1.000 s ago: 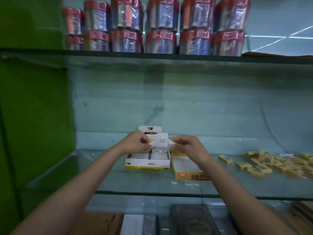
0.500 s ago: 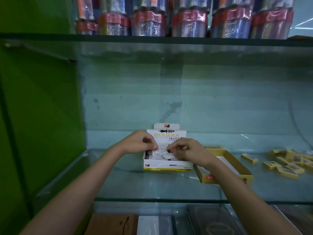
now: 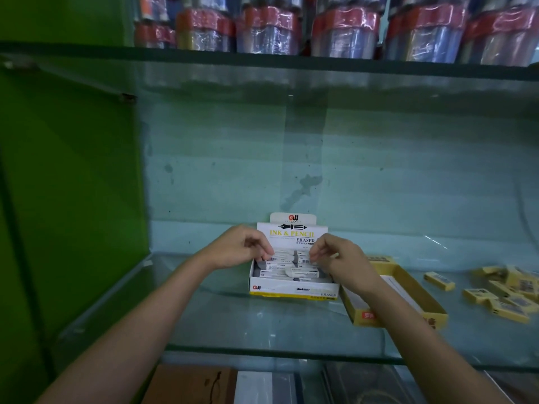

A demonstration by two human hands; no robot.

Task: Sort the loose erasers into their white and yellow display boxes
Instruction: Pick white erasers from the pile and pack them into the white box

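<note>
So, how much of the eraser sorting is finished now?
The white display box already holds rows of white erasers. Both hands, left hand and right hand, pinch erasers at its back row. The yellow cardboard box looks empty; the loose yellow erasers remain on the glass shelf.

Single head-worn wide-angle view, no second view to overlap. Looks forward and slightly down into a glass shelf bay from close, at arm's reach. Both forearms enter from bottom edge. Upper shelf crosses top of frame; green side panel fills left; straight edges bow near borders.
</note>
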